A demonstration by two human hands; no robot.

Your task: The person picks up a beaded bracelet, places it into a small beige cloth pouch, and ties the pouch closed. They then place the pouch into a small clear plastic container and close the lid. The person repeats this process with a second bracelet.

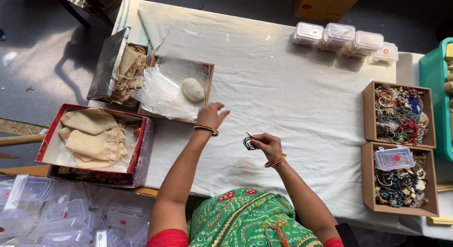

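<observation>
Right hand (267,144) pinches a small dark beaded loop (248,143); left hand (211,116), grip spread, hovers near the shallow brown cardboard tray (206,82). A loose pinch might drop the loop onto the white-clothed desk (283,96).

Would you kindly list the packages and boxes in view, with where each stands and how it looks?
Clear lidded plastic boxes: far table edge, rectangular, red dots.
Two brown cardboard boxes: right side, holding beads.
Red box: left, holding beige pouches.
Orange-brown carton: floor beyond table.
Left hand nears the wooden tray.
</observation>
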